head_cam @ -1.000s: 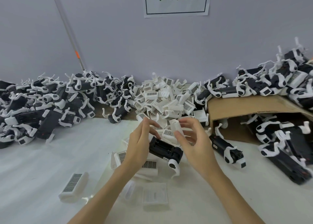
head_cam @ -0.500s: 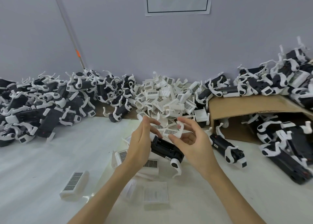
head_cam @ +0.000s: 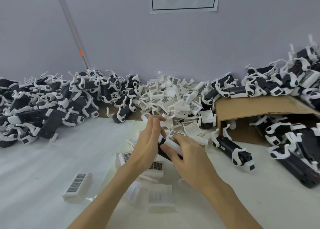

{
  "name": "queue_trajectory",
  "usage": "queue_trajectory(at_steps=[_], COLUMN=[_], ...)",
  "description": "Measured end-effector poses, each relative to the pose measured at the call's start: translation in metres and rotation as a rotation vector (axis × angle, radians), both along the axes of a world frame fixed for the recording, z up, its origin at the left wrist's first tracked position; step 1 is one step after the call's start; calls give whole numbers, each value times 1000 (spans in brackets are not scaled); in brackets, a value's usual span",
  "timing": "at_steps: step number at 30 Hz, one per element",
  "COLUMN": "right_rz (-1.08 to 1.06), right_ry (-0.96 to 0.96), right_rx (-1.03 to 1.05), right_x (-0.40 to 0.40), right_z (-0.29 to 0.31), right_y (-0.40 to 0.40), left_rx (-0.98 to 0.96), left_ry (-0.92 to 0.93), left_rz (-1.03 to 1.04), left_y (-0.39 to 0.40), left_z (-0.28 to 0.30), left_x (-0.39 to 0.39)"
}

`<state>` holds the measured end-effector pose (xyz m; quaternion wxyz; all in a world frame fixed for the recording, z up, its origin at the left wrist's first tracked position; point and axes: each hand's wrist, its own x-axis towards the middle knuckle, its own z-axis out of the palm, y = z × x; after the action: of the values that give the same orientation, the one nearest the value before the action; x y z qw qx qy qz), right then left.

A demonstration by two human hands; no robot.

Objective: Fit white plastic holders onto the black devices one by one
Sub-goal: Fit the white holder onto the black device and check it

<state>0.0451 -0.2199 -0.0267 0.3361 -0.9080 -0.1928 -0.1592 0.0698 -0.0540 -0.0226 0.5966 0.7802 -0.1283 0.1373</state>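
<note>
Above the white table, between my hands, is a black device (head_cam: pixel 164 154). A white plastic holder (head_cam: pixel 171 142) with a barcode label lies along its top. My left hand (head_cam: pixel 147 145) holds the device's left end, its upper fingers nearly straight and pointing up. My right hand (head_cam: pixel 194 161) pinches holder and device together, fingers over the holder and thumb on the device's near side. Most of the device is hidden by my hands.
A heap of loose white holders (head_cam: pixel 173 99) lies at the back centre. Fitted devices are piled left (head_cam: pixel 43 106) and back right (head_cam: pixel 287 80). An open cardboard box (head_cam: pixel 251 107) holds more devices. One fitted device (head_cam: pixel 230 147) and loose holders (head_cam: pixel 78 185) lie near me.
My right hand has brought the white holder down from above onto the black device and closed over it. My left hand's fingers have straightened upward.
</note>
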Motion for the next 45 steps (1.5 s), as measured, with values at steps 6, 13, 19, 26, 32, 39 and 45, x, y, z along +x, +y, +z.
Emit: queue_trajectory(at_steps=[6, 13, 19, 26, 32, 39, 45], right_rz=[64, -86, -89, 0, -16, -13, -77], right_ry=[-6, -30, 113, 132, 29, -4, -120], right_rx=[-271, -278, -174, -66, -38, -30, 115], right_x=[0, -1, 8, 17, 16, 15, 15], right_z=[0, 0, -3, -4, -6, -10, -3], right_y=[0, 3, -9, -23, -18, -16, -16], left_rx=[-18, 34, 235, 381, 392, 296, 32], left_ry=[78, 44, 36, -91, -79, -38, 74], left_rz=[-29, -103, -299, -252, -265, -235, -116], left_y=[1, -3, 9, 5, 5, 4, 7], left_z=[2, 9, 17, 6, 5, 6, 7], left_x=[1, -4, -6, -4, -4, -4, 0])
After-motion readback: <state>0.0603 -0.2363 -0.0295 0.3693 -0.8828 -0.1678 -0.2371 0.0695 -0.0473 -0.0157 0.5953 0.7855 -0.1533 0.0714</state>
